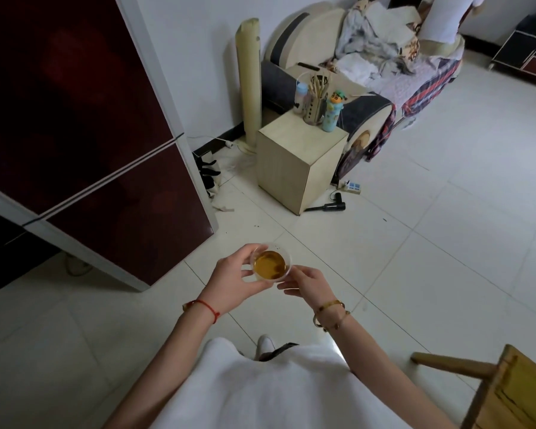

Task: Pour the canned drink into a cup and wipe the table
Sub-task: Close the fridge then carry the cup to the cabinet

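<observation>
A clear plastic cup (270,263) with amber drink in it is held up over the tiled floor, in front of my body. My left hand (235,275) grips the cup from the left, thumb and fingers curled round its rim and wall. My right hand (307,283) touches the cup's right side with its fingertips, the fingers curled round its edge. No can and no cloth are in view.
A dark red fridge (84,144) stands at the left. A small wooden cabinet (294,162) with bottles and a holder sits ahead, a sofa (384,72) behind it. A wooden stool (505,388) is at the bottom right. A hair dryer (331,207) and power strip lie on the floor.
</observation>
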The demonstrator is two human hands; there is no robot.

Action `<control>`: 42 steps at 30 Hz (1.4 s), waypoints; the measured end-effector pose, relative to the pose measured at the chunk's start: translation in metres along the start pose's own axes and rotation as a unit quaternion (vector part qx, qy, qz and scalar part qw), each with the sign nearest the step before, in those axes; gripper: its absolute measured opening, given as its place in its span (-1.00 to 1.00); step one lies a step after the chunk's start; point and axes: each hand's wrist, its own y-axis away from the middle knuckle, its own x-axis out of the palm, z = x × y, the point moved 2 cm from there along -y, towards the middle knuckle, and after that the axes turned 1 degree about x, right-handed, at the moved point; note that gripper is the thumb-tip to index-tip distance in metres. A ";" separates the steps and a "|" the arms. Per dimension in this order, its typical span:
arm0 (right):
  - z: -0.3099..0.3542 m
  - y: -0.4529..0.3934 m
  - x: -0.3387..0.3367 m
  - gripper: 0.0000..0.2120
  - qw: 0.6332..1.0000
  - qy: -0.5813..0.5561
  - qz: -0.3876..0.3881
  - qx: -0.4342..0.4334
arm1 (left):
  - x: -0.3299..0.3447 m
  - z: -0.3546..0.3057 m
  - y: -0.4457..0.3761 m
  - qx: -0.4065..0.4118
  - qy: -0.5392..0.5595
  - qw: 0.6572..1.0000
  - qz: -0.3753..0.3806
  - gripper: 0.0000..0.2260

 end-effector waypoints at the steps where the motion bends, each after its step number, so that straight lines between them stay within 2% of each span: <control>1: 0.008 -0.010 -0.001 -0.75 1.000 0.003 -0.001 0.001 | -0.004 -0.001 -0.013 0.001 0.000 1.000 0.000 -0.43; 13: 0.100 -0.182 -0.009 -0.74 0.998 -0.024 -0.049 0.029 | -0.056 0.006 -0.221 -0.005 -0.002 1.000 0.031 -0.43; 26: 0.237 -0.374 -0.017 -0.74 0.988 -0.092 -0.124 0.001 | -0.128 -0.025 -0.478 0.054 -0.060 0.990 0.112 -0.41; 33: 0.274 -0.460 -0.046 -0.76 0.979 -0.119 -0.165 0.001 | -0.124 -0.037 -0.589 0.043 -0.032 0.987 0.154 -0.43; 42: 0.301 -0.589 -0.101 -0.74 0.973 -0.105 -0.203 0.012 | -0.094 -0.039 -0.733 0.037 -0.020 0.988 0.146 -0.44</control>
